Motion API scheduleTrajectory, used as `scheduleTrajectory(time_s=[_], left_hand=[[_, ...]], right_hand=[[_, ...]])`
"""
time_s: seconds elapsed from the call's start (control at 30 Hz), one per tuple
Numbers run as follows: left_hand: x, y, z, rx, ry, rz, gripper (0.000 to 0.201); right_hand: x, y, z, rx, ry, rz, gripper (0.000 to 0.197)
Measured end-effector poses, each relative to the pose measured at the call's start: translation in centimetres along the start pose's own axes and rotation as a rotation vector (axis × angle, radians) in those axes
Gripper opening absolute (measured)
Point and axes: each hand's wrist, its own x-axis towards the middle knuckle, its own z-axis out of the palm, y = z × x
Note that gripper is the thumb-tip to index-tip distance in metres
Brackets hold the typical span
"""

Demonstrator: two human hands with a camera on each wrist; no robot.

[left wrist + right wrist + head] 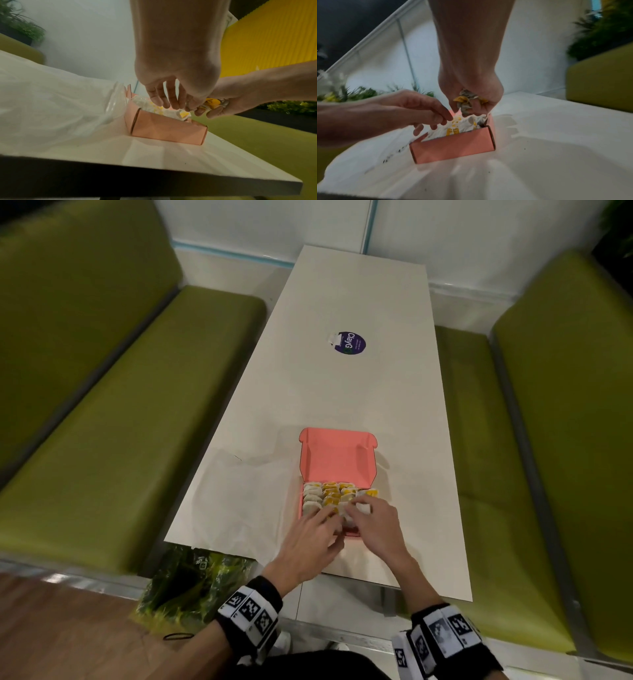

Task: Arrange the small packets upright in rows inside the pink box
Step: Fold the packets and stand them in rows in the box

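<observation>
Packets (329,494): were stood upright in rows inside the pink box (336,465), near the table's (342,392) close edge.
Right hand (376,520): several packets were gripped in its curled fingers above the box's right side.
Left hand (313,537): relaxed fingers were laid on the packed rows.
Lid: was stood open behind.
Sticker (350,343): was seen farther along the table.
</observation>
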Motion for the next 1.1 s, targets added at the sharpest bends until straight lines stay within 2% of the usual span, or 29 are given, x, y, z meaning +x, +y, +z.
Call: scheduleTrajectory(time_s=[0.07, 0.13, 0.23, 0.43, 0.6, 0.83, 1.0, 1.1], left_hand=[[0.5, 0.5, -0.9, -0.118, 0.079, -0.058, 0.016], [0.9, 1.2, -1.6, -0.239, 0.109, -0.118, 0.020], [1.3, 2.0, -1.9, -0.331, 0.097, -0.148, 0.031], [1.8, 2.8, -2.2, -0.448, 0.097, -0.184, 0.041], [2.4, 2.3, -1.7, -0.373, 0.061, -0.169, 0.034], [3.4, 2.2, -1.5, -0.330, 0.091, -0.178, 0.027], [3.8, 2.4, -1.8, -0.403, 0.136, -0.174, 0.009], [3.9, 2.3, -1.8, -0.527, 0.212, -0.220, 0.006]], right_hand=[[-0.3, -0.7, -0.4, 0.328, 0.015, 0.076, 0.016], [-0.5, -1.3, -0.7, 0.552, 0.004, 0.163, 0.022], [-0.4, -1.6, -0.6, 0.711, 0.016, 0.257, 0.026], [-0.3, -2.0, 0.0, 0.790, -0.022, 0.310, 0.024], [-0.1, -1.8, 0.4, 0.801, -0.032, 0.302, 0.026], [-0.3, -2.1, 0.2, 0.859, -0.104, 0.359, 0.040], [-0.4, -2.1, -0.2, 0.946, -0.143, 0.404, 0.048], [-0.4, -2.2, -0.3, 0.960, -0.145, 0.411, 0.050]])
